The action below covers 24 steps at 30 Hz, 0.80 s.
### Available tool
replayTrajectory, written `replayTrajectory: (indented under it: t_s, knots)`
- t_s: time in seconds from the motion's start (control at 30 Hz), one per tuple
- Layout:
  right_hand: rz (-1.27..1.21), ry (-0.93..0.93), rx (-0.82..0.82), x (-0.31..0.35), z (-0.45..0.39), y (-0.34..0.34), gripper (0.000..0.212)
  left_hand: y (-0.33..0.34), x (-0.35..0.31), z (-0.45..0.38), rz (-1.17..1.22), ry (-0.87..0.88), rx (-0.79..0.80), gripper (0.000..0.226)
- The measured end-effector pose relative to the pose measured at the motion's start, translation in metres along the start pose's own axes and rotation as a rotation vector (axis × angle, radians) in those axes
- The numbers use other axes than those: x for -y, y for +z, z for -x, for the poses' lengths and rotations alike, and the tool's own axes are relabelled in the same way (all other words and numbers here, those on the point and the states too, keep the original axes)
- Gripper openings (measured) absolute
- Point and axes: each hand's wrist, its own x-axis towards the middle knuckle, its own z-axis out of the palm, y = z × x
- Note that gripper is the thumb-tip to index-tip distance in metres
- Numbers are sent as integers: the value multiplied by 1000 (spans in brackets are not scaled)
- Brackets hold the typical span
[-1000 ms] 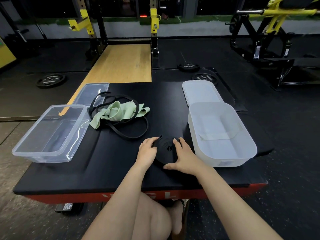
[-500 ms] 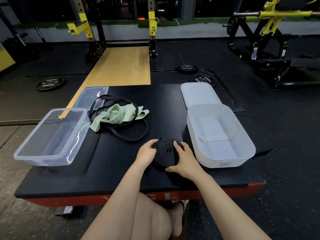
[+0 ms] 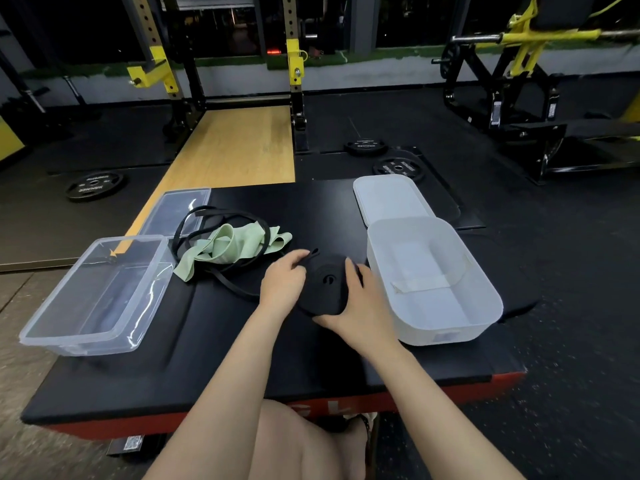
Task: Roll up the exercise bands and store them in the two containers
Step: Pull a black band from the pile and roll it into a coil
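A black band rolled into a flat coil (image 3: 325,284) lies on the black padded platform (image 3: 207,341) between my hands. My left hand (image 3: 282,284) grips the coil's left side, its fingers curled at the loose band end. On the right and near side, my right hand (image 3: 360,306) cups the coil. A light green band (image 3: 228,247) lies crumpled inside a loose black band loop (image 3: 221,220) further left. A clear empty container (image 3: 93,296) stands at the left. The white empty container (image 3: 433,278) sits just right of the coil.
A clear lid (image 3: 180,211) lies behind the clear container, and a white lid (image 3: 388,197) behind the white one. Weight plates (image 3: 93,185) (image 3: 398,166) lie on the gym floor beyond. A rack upright (image 3: 294,74) stands behind the platform. My knee (image 3: 304,441) shows below the front edge.
The coil and both hands sit slightly higher in view, closer to the white container. My left fingers have curled over the coil's loose end.
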Motion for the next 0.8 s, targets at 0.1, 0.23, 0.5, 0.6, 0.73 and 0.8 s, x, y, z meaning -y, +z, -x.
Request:
replayTrajectory:
  t_s: [0.1,0.23,0.5,0.6,0.73,0.8]
  knots:
    - [-17,33,-40,-2,-12,-24,113,10,-23,-11,-32,94,39,51]
    - [-49,67,-127,-19,-26,-54,98,36,-57,-28,-125,230,95,56]
    - [-6,197,-154,-74,-53,-87,87,96,-97,-59,-378,323,330,54]
    - [36,273,-110,-94,-67,-89,88,116,-96,-72,-404,303,415,50]
    - [109,373,-26,-117,-85,-86,93,142,-93,-93,-500,326,488,41]
    - [178,416,12,-127,-93,-82,99,153,-93,-102,-595,343,498,33]
